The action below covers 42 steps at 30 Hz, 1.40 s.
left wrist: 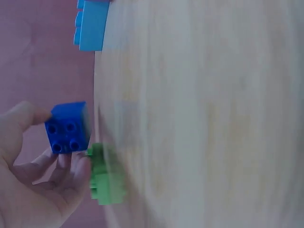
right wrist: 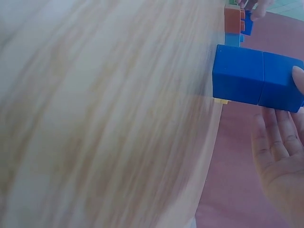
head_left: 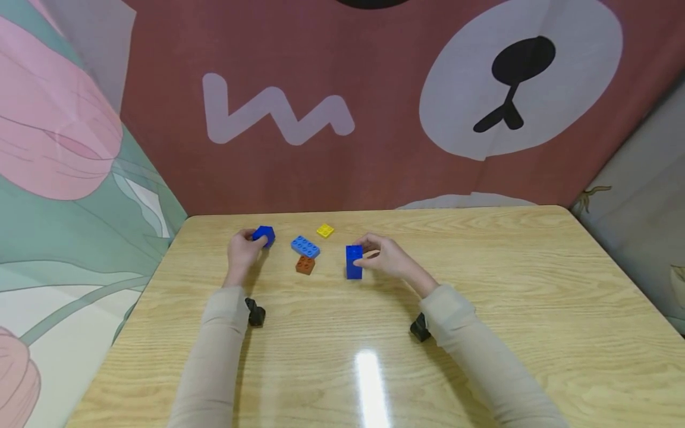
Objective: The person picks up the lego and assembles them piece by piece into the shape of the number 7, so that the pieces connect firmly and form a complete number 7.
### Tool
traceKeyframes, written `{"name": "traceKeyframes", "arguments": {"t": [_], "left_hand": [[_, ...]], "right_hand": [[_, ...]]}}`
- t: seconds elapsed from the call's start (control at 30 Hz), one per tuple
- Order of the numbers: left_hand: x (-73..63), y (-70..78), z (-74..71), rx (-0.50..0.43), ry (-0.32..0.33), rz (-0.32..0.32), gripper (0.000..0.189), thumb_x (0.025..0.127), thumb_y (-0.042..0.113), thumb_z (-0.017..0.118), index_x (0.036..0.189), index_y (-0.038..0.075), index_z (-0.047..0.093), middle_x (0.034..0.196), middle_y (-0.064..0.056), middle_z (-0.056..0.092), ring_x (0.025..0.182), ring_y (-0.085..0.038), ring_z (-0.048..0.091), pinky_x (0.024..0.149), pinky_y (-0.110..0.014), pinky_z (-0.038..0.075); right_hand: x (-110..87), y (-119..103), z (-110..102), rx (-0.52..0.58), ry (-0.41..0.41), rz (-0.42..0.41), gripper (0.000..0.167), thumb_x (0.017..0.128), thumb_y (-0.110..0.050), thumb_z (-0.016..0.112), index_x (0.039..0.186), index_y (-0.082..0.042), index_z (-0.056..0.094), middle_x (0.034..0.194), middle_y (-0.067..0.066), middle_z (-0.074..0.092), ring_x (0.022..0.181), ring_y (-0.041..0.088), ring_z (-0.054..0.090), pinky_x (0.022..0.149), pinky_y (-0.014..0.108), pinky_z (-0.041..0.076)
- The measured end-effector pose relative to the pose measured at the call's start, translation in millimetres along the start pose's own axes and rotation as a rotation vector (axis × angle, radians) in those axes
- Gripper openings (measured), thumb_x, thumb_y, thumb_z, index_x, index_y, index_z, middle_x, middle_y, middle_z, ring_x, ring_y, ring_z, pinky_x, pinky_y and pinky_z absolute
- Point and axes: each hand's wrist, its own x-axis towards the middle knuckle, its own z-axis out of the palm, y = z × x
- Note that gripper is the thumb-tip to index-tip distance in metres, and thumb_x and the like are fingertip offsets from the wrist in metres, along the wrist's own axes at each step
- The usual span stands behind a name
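Note:
My left hand pinches a dark blue toy brick between thumb and fingers. In the left wrist view that brick is raised off the table, its studs facing the camera. My right hand holds a stack of two dark blue bricks. Seen from the right wrist, the stack stands on the table, one brick atop the other, with the thumb and fingers at the upper one. A light blue brick, an orange-brown brick and a yellow brick lie between the hands.
Beside the left hand, a green brick lies on the table, hidden in the head view. The wooden table ends at a reddish-brown cloth backdrop. Black devices sit at both wrists.

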Motion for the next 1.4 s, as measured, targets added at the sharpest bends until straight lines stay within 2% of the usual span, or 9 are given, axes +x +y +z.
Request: {"name": "traceKeyframes", "arguments": {"t": [0.23, 0.4, 0.5, 0.7, 0.8, 0.93, 1.07, 1.17, 1.4], "left_hand": [[-8.2, 18.5, -2.8, -0.085, -0.089, -0.006, 0.052, 0.091, 0.025, 0.052, 0.136, -0.001, 0.048, 0.131, -0.023, 0.053, 0.11, -0.034, 0.059, 0.085, -0.034, 0.053], [-16.8, 38.8, 1.3, -0.169, -0.136, 0.05, 0.05, 0.092, 0.022, 0.053, 0.137, 0.003, 0.049, 0.134, -0.02, 0.053, 0.111, -0.036, 0.061, 0.092, -0.039, 0.052], [-22.0, 51.3, 5.4, -0.19, -0.176, 0.077, 0.051, 0.092, 0.022, 0.055, 0.14, 0.005, 0.047, 0.138, -0.018, 0.05, 0.118, -0.033, 0.057, 0.096, -0.039, 0.05], [-36.2, 75.2, 12.8, -0.259, -0.272, 0.072, 0.052, 0.093, 0.022, 0.06, 0.139, 0.005, 0.042, 0.141, -0.017, 0.046, 0.13, -0.03, 0.048, 0.109, -0.043, 0.043], [-44.6, 82.7, 16.9, -0.317, -0.332, 0.101, 0.049, 0.094, 0.021, 0.06, 0.139, 0.007, 0.043, 0.142, -0.016, 0.046, 0.131, -0.031, 0.049, 0.11, -0.045, 0.042], [-51.2, 86.8, 24.3, -0.378, -0.388, 0.165, 0.047, 0.096, 0.022, 0.058, 0.139, 0.012, 0.045, 0.141, -0.015, 0.044, 0.126, -0.032, 0.053, 0.105, -0.046, 0.046], [-57.1, 89.3, 31.4, -0.324, -0.399, 0.229, 0.046, 0.095, 0.029, 0.059, 0.139, 0.018, 0.049, 0.143, -0.012, 0.044, 0.123, -0.03, 0.056, 0.102, -0.046, 0.048], [-61.4, 91.8, 35.7, -0.256, -0.384, 0.249, 0.046, 0.094, 0.032, 0.06, 0.138, 0.021, 0.05, 0.142, -0.009, 0.047, 0.126, -0.028, 0.054, 0.103, -0.045, 0.047], [-67.4, 99.2, 45.3, -0.255, -0.412, 0.26, 0.048, 0.092, 0.021, 0.064, 0.135, 0.008, 0.049, 0.135, -0.015, 0.052, 0.13, -0.031, 0.049, 0.105, -0.043, 0.046]], "right_hand": [[-2.3, -1.2, -2.1, -0.022, -0.024, 0.015, 0.042, 0.087, -0.01, 0.069, 0.126, 0.001, 0.056, 0.122, 0.021, 0.061, 0.114, 0.034, 0.058, 0.094, 0.041, 0.053], [-2.9, 0.0, -4.8, -0.045, -0.033, 0.022, 0.044, 0.088, -0.015, 0.068, 0.128, -0.001, 0.055, 0.128, 0.021, 0.058, 0.116, 0.035, 0.058, 0.094, 0.042, 0.053], [-2.8, 1.2, -6.1, -0.044, -0.034, 0.025, 0.045, 0.089, -0.016, 0.068, 0.129, -0.001, 0.055, 0.13, 0.022, 0.057, 0.117, 0.036, 0.057, 0.095, 0.043, 0.052], [-2.4, 3.2, -5.9, -0.017, -0.038, 0.031, 0.045, 0.089, -0.015, 0.067, 0.13, 0.0, 0.054, 0.129, 0.022, 0.057, 0.117, 0.037, 0.057, 0.095, 0.043, 0.052], [-2.6, 4.8, -5.4, 0.001, -0.036, 0.035, 0.044, 0.089, -0.013, 0.067, 0.129, 0.0, 0.054, 0.128, 0.022, 0.057, 0.117, 0.037, 0.056, 0.094, 0.043, 0.052], [-2.4, 6.4, -4.5, 0.015, -0.031, 0.03, 0.043, 0.089, -0.012, 0.067, 0.128, 0.0, 0.054, 0.127, 0.022, 0.058, 0.117, 0.037, 0.057, 0.094, 0.043, 0.052], [-2.2, 5.9, -3.8, 0.016, -0.035, 0.028, 0.044, 0.089, -0.013, 0.067, 0.129, 0.0, 0.054, 0.127, 0.022, 0.058, 0.117, 0.038, 0.056, 0.095, 0.044, 0.051], [-2.3, 5.3, -3.7, 0.008, -0.042, 0.033, 0.044, 0.09, -0.015, 0.066, 0.13, -0.001, 0.053, 0.127, 0.021, 0.058, 0.118, 0.037, 0.056, 0.096, 0.045, 0.051], [-3.0, 3.0, -5.5, 0.04, -0.041, 0.042, 0.045, 0.09, -0.015, 0.066, 0.132, -0.002, 0.052, 0.13, 0.02, 0.057, 0.121, 0.037, 0.055, 0.099, 0.046, 0.049]]}}
